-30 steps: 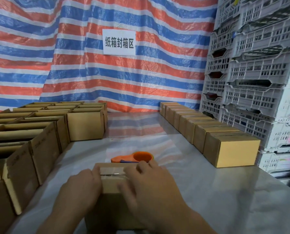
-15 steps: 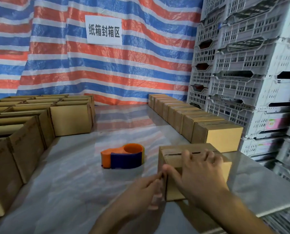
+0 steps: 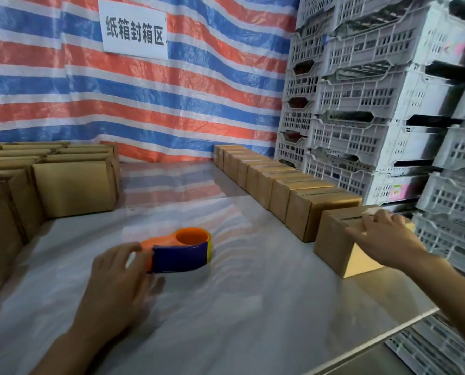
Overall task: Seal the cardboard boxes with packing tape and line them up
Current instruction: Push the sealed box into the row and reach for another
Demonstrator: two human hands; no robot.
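My right hand (image 3: 388, 239) flat, fingers straight, on end box (image 3: 331, 239) — left hand (image 3: 117, 269) at tape dispenser (image 3: 182, 253), grip unclear (blurry); shiny surface (image 3: 253, 307), striped tarp (image 3: 185, 104), stacked crates (image 3: 374, 104).

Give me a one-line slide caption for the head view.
Right hand rests on the cardboard box at the near end of the row; left hand reaches the orange-and-blue tape dispenser.

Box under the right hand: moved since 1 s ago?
Yes: the box went rightward, from beside the tape dispenser to the near end of the sealed row.
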